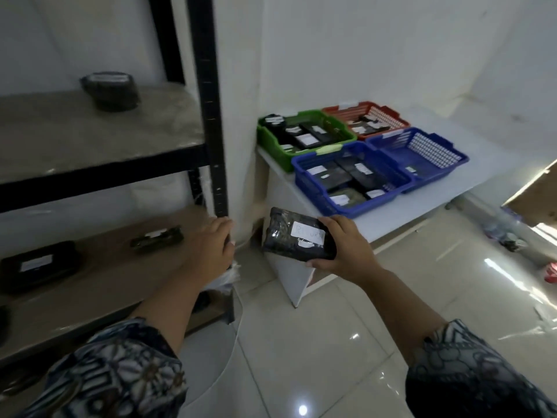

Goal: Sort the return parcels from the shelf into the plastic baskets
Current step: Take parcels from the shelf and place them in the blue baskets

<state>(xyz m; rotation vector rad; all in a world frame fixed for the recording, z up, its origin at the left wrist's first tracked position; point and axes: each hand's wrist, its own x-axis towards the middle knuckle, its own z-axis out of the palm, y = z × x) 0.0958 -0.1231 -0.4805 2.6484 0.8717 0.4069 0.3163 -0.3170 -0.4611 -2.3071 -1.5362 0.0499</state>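
Note:
My right hand [343, 247] grips a black wrapped parcel [286, 233] with a white label, held in the air just below the front edge of the white table [470, 179]. My left hand [212, 247] rests with fingers apart at the right end of the lower shelf board [99, 279], holding nothing. Two black parcels [39, 265] [156, 238] lie on that board and a round one [110, 90] sits on the upper board. On the table stand a green basket [268, 140], a red basket [391, 111] and two blue baskets [304, 176] [452, 155]; three hold parcels.
The shelf's black upright post [211, 116] stands between the boards and the table. A white wall is behind both. Glossy floor tiles [301, 342] spread below, with a clear plastic bottle and small clutter [506, 227] on the floor at the right.

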